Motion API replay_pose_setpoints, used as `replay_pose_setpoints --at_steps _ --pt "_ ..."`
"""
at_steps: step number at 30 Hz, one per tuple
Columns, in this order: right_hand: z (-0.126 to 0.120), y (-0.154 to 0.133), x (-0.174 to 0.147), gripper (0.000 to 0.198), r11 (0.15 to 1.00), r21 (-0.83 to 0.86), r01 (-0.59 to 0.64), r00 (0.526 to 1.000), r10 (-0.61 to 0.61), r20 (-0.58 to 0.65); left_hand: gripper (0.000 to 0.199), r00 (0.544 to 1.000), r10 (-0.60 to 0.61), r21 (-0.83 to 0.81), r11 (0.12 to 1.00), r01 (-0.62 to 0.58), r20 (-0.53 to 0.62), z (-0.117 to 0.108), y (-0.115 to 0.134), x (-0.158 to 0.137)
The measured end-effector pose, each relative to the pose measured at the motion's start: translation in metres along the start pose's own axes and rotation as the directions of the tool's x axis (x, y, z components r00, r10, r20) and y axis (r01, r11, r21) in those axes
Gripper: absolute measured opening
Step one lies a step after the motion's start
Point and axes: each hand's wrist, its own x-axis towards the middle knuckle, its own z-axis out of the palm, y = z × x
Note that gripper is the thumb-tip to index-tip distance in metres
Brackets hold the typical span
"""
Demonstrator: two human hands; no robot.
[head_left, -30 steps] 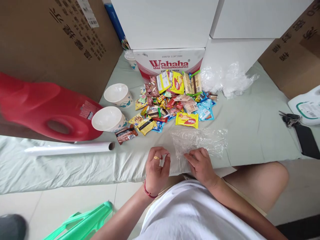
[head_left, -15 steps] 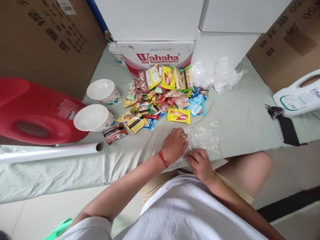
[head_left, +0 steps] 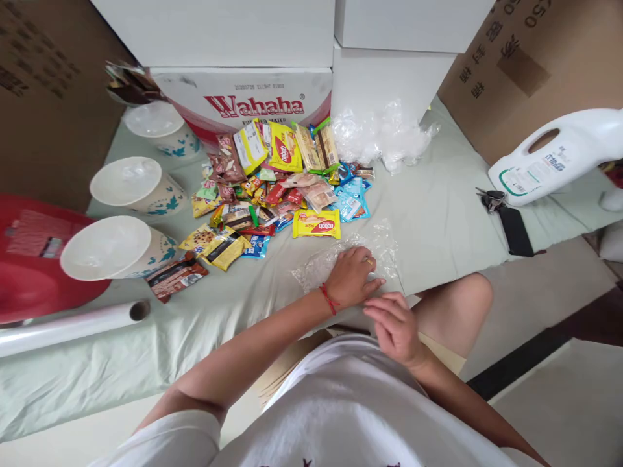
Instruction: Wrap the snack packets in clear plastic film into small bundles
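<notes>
A clear crinkly plastic bag (head_left: 311, 271) lies flat near the table's front edge. Palm down, my left hand (head_left: 351, 275) presses on it with the thumb stretched out and a ring and red cord bracelet showing. Just off the bag's near side, my right hand (head_left: 395, 327) is raised with loosely bent fingers and nothing visible in them. Beyond the bag lies a yellow nabati wafer packet (head_left: 316, 224), in front of a heap of small wrapped snacks (head_left: 277, 188). A brown snack packet (head_left: 176, 277) rests at the heap's left end.
Several paper bowls, one a white bowl (head_left: 107, 246), stand at left beside a red jug (head_left: 43, 259) and a plastic film roll (head_left: 73, 327). Behind are a Wahaha carton (head_left: 253, 97) and crumpled clear plastic (head_left: 379, 136). Keys (head_left: 492, 200), a black phone-like item (head_left: 516, 231) and a white detergent bottle (head_left: 549, 152) lie right.
My right hand has come up off the plastic bag, away from my left hand. My left hand has shifted across the bag. The camera view has swung to the right.
</notes>
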Motion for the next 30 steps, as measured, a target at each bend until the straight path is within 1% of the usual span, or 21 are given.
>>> replay_pose_setpoints --at_steps 1,2,3,4,5,6,7,9,11,12,14,15,17,18,19,21,22,24,27,28,30 --pt "-0.011 0.005 -0.001 0.033 0.994 0.0 -0.106 0.991 0.105 -0.084 0.033 1.0 0.021 0.039 0.999 -0.02 -0.017 0.003 0.0 -0.002" --pt "-0.021 0.012 0.0 0.028 0.97 0.003 -0.241 0.956 0.238 -0.172 0.036 0.998 0.045 0.076 0.996 -0.042 -0.032 0.006 -0.001 -0.004" --pt "-0.03 0.022 0.002 0.024 0.923 0.014 -0.385 0.892 0.377 -0.249 0.039 0.997 0.069 0.105 0.992 -0.064 -0.046 0.01 -0.001 -0.006" --pt "-0.037 0.033 0.006 0.023 0.856 0.03 -0.516 0.811 0.5 -0.303 0.04 0.994 0.09 0.121 0.989 -0.081 -0.064 0.015 -0.002 -0.008" --pt "-0.042 0.045 0.011 0.025 0.784 0.042 -0.619 0.733 0.596 -0.328 0.04 0.991 0.101 0.12 0.989 -0.09 -0.089 0.019 -0.003 -0.009" --pt "-0.045 0.056 0.018 0.03 0.721 0.044 -0.691 0.672 0.664 -0.328 0.037 0.987 0.102 0.102 0.991 -0.089 -0.125 0.023 -0.005 -0.01" --pt "-0.046 0.066 0.025 0.035 0.674 0.038 -0.738 0.634 0.712 -0.302 0.033 0.981 0.094 0.067 0.994 -0.084 -0.169 0.026 -0.007 -0.01" --pt "-0.043 0.079 0.04 0.043 0.611 0.015 -0.791 0.597 0.779 -0.192 0.024 0.96 0.056 -0.038 0.997 -0.069 -0.276 0.03 -0.011 -0.009" --pt "-0.035 0.082 0.052 0.043 0.587 0.03 -0.809 0.585 0.809 -0.06 0.02 0.925 -0.002 -0.141 0.988 -0.056 -0.38 0.031 -0.016 -0.007" --pt "-0.029 0.08 0.056 0.04 0.589 0.069 -0.805 0.59 0.807 -0.011 0.019 0.907 -0.034 -0.182 0.982 -0.047 -0.42 0.031 -0.018 -0.006" --pt "-0.017 0.073 0.064 0.033 0.598 0.219 -0.771 0.618 0.786 0.026 0.019 0.882 -0.095 -0.242 0.97 -0.022 -0.462 0.03 -0.02 -0.005" --pt "-0.012 0.068 0.067 0.031 0.596 0.316 -0.738 0.635 0.772 0.027 0.023 0.875 -0.124 -0.269 0.963 -0.008 -0.468 0.029 -0.021 -0.004" --pt "-0.004 0.059 0.073 0.028 0.565 0.497 -0.658 0.663 0.748 0.027 0.034 0.869 -0.175 -0.331 0.944 0.014 -0.462 0.028 -0.021 -0.003" --pt "-0.001 0.055 0.075 0.028 0.539 0.569 -0.62 0.675 0.737 0.038 0.037 0.869 -0.199 -0.366 0.93 0.022 -0.454 0.027 -0.021 -0.003" --pt "0.001 0.051 0.078 0.029 0.509 0.624 -0.592 0.685 0.726 0.058 0.035 0.87 -0.22 -0.403 0.915 0.027 -0.441 0.026 -0.021 -0.002" --pt "0.003 0.045 0.083 0.031 0.458 0.68 -0.573 0.694 0.712 0.105 0.024 0.877 -0.263 -0.488 0.872 0.037 -0.403 0.023 -0.02 -0.002" --pt "0.003 0.044 0.085 0.031 0.444 0.685 -0.578 0.691 0.713 0.12 0.023 0.877 -0.289 -0.534 0.844 0.045 -0.383 0.021 -0.019 -0.002" --pt "0.003 0.042 0.088 0.032 0.446 0.668 -0.595 0.677 0.726 0.119 0.03 0.862 -0.365 -0.635 0.77 0.067 -0.351 0.016 -0.017 -0.003" --pt "-0.001 0.043 0.091 0.032 0.479 0.626 -0.616 0.657 0.75 0.072 0.036 0.807 -0.49 -0.765 0.639 0.076 -0.33 0.005 -0.015 -0.006" --pt "-0.003 0.045 0.091 0.033 0.483 0.618 -0.621 0.65 0.758 0.061 0.037 0.778 -0.531 -0.79 0.609 0.075 -0.336 0.0 -0.015 -0.007" --pt "-0.009 0.048 0.093 0.034 0.478 0.616 -0.626 0.637 0.769 0.051 0.037 0.691 -0.613 -0.804 0.59 0.076 -0.384 -0.013 -0.018 -0.012"
